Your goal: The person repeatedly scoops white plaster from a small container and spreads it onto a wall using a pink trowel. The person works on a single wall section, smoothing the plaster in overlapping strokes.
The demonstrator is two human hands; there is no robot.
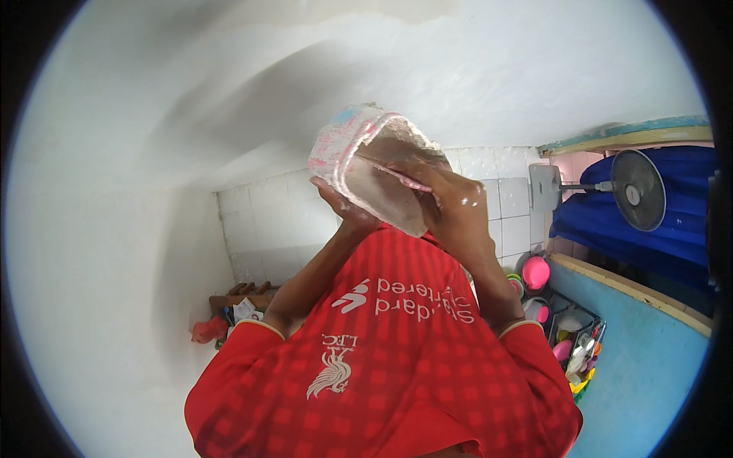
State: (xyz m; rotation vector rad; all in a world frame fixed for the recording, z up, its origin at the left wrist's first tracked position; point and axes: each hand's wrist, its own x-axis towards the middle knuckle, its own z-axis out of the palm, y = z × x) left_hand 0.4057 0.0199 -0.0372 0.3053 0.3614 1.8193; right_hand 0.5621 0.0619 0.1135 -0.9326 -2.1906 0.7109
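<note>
Up before my chest is a whitish, box-like hollow object (347,145) with pink and blue patches, a rough pale rim and a grey-brown inner face. I cannot make out its exact kind. My left hand (347,208) grips its lower left side, thumb along the outside, the other fingers hidden beneath. Reaching over its right edge, my right hand (456,200) bends its fingers into the hollow. A thin pink-edged piece (408,181) sticks out by those fingers, and I cannot tell what it is. White shiny spots show on the back of the right hand.
To the right a round fan (638,191) juts out before a blue curtain (595,217), above a light blue partition (641,351). Lower right stands a dish rack (569,317) with a pink bowl (536,272) by it. A wooden rack (246,298) is at lower left.
</note>
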